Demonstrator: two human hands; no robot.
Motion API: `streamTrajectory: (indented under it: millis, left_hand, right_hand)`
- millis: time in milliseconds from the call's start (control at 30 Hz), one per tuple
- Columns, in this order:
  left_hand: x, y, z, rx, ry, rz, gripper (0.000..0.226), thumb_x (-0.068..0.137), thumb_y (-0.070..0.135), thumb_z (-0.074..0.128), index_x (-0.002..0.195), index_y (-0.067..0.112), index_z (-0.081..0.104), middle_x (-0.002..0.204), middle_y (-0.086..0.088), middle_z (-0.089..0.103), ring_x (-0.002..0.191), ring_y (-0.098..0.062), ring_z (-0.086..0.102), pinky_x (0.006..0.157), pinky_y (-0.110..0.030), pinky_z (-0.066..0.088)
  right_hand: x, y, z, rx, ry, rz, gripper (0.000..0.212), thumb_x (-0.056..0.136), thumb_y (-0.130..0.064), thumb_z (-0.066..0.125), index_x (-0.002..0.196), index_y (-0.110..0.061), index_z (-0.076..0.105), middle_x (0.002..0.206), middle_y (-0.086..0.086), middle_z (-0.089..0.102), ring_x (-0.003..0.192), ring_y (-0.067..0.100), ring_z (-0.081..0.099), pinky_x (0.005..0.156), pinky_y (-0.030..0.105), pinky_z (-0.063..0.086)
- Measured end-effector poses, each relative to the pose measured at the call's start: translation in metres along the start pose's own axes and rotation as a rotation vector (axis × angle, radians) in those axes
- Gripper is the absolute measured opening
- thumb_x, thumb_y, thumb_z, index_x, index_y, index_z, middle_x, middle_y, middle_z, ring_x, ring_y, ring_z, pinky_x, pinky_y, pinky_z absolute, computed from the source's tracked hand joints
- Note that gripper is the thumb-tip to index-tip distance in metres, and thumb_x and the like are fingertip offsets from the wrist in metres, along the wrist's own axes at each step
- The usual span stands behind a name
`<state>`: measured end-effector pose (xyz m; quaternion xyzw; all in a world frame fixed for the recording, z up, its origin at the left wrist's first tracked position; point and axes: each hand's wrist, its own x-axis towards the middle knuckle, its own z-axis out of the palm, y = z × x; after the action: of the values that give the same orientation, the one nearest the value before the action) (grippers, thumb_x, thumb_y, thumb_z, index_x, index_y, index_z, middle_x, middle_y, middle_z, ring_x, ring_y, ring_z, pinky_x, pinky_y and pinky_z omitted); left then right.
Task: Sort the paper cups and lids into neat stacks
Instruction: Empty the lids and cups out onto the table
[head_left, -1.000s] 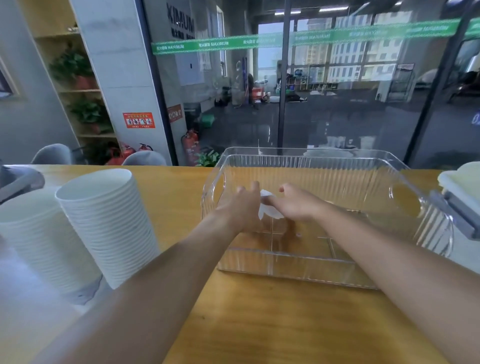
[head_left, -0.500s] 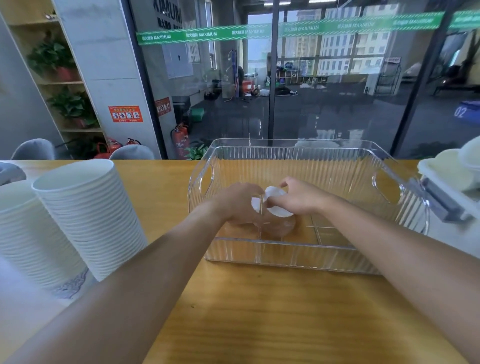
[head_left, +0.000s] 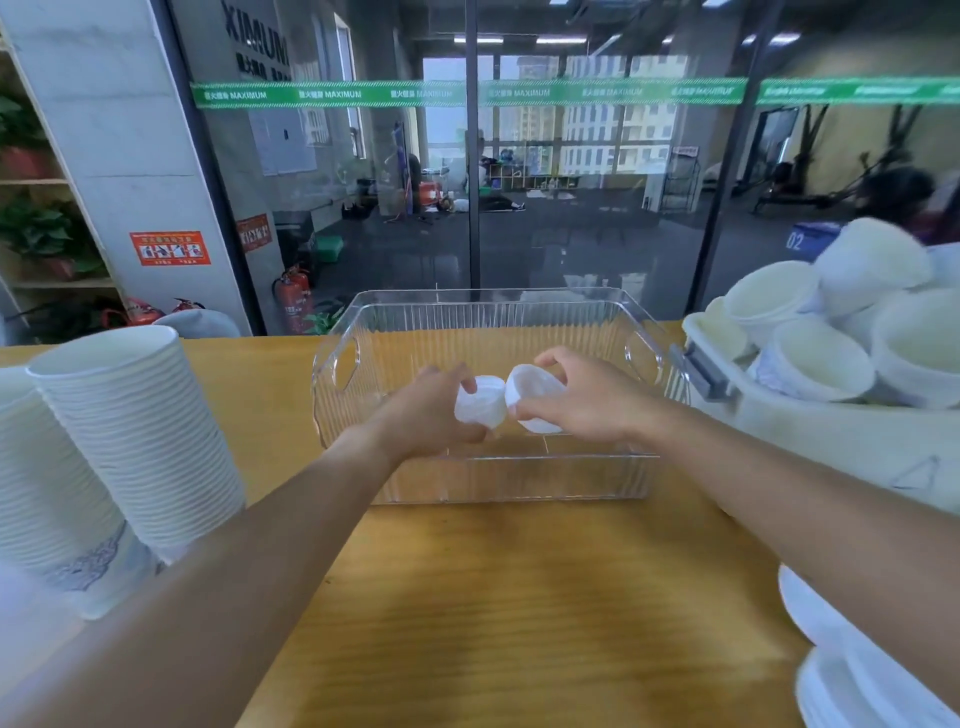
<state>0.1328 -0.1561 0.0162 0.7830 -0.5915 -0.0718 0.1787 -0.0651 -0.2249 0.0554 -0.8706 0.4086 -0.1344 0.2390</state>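
Note:
Both my hands reach into a clear ribbed plastic bin (head_left: 644, 322) at the table's middle. My left hand (head_left: 431, 410) grips a small stack of white lids (head_left: 480, 405). My right hand (head_left: 582, 397) holds another white lid (head_left: 535, 397), tilted, its edge close to the left stack. Two tall stacks of white paper cups (head_left: 135, 436) lean on the table at the left. A white tub (head_left: 810, 431) at the right holds several loose paper cups (head_left: 815, 358).
The wooden table (head_left: 493, 597) runs toward me in front of the bin. More white lids (head_left: 841, 670) lie at the near right corner. A glass wall stands behind the table, with shelves of plants at the far left.
Both hands have lifted from the bin's floor. The lids, held together between them before, are now split, one part in each hand. The camera has turned right, showing the cup tub.

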Motion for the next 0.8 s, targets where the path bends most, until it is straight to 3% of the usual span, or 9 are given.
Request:
streamTrajectory:
  millis: [67, 200, 333, 433, 533, 667, 800]
  left_hand:
    - [-0.008, 0.016, -0.003, -0.076, 0.049, 0.057, 0.069, 0.081, 0.044, 0.085, 0.135, 0.024, 0.048, 0.134, -0.004, 0.05, 0.104, -0.023, 0.058, 0.08, -0.035, 0.048]
    - [-0.028, 0.053, -0.004, -0.208, 0.118, 0.169, 0.071, 0.074, 0.046, 0.09, 0.127, 0.026, 0.047, 0.126, 0.002, 0.053, 0.1, -0.017, 0.054, 0.072, -0.028, 0.041]
    - [-0.056, 0.092, 0.006, -0.306, 0.068, 0.268, 0.085, 0.074, 0.049, 0.09, 0.141, 0.027, 0.042, 0.131, 0.007, 0.052, 0.112, -0.013, 0.055, 0.088, -0.027, 0.044]
    - [-0.075, 0.124, 0.02, -0.353, -0.001, 0.329, 0.097, 0.074, 0.051, 0.089, 0.151, 0.028, 0.033, 0.129, 0.008, 0.052, 0.115, -0.014, 0.055, 0.091, -0.027, 0.044]
    - [-0.087, 0.151, 0.039, -0.358, -0.055, 0.384, 0.1, 0.072, 0.058, 0.088, 0.153, 0.029, 0.036, 0.136, 0.01, 0.05, 0.121, -0.013, 0.053, 0.099, -0.032, 0.047]
    - [-0.091, 0.178, 0.065, -0.379, -0.146, 0.373, 0.096, 0.073, 0.063, 0.085, 0.15, 0.026, 0.041, 0.14, 0.011, 0.05, 0.125, -0.013, 0.052, 0.103, -0.034, 0.048]
    - [-0.092, 0.195, 0.091, -0.486, -0.171, 0.352, 0.081, 0.08, 0.058, 0.082, 0.146, 0.028, 0.046, 0.131, 0.014, 0.057, 0.117, -0.006, 0.058, 0.091, -0.023, 0.048]
  right_hand:
    - [-0.025, 0.002, -0.01, 0.036, 0.034, -0.019, 0.074, 0.086, -0.053, 0.074, 0.148, -0.031, 0.042, 0.137, -0.007, 0.055, 0.114, 0.015, 0.057, 0.094, 0.036, 0.05]
    - [-0.077, 0.012, -0.035, 0.094, 0.129, -0.055, 0.069, 0.085, -0.052, 0.077, 0.144, -0.033, 0.046, 0.129, -0.013, 0.056, 0.114, 0.009, 0.059, 0.096, 0.035, 0.053]
    - [-0.131, 0.034, -0.058, 0.1, 0.193, -0.048, 0.068, 0.081, -0.053, 0.08, 0.14, -0.037, 0.048, 0.123, -0.021, 0.057, 0.108, 0.0, 0.059, 0.094, 0.031, 0.054]
    - [-0.167, 0.055, -0.073, 0.074, 0.23, -0.014, 0.071, 0.079, -0.054, 0.082, 0.14, -0.039, 0.048, 0.12, -0.025, 0.055, 0.106, -0.002, 0.058, 0.094, 0.031, 0.053]
    - [-0.197, 0.08, -0.085, 0.039, 0.269, 0.032, 0.069, 0.08, -0.052, 0.082, 0.139, -0.039, 0.048, 0.121, -0.027, 0.054, 0.108, -0.004, 0.055, 0.098, 0.029, 0.049]
    - [-0.227, 0.12, -0.1, 0.006, 0.298, 0.125, 0.075, 0.081, -0.051, 0.082, 0.145, -0.036, 0.045, 0.135, -0.016, 0.054, 0.123, 0.005, 0.052, 0.107, 0.035, 0.046]
    - [-0.246, 0.165, -0.109, -0.028, 0.329, 0.192, 0.075, 0.081, -0.048, 0.08, 0.146, -0.037, 0.044, 0.147, -0.012, 0.05, 0.133, 0.009, 0.048, 0.107, 0.034, 0.044]
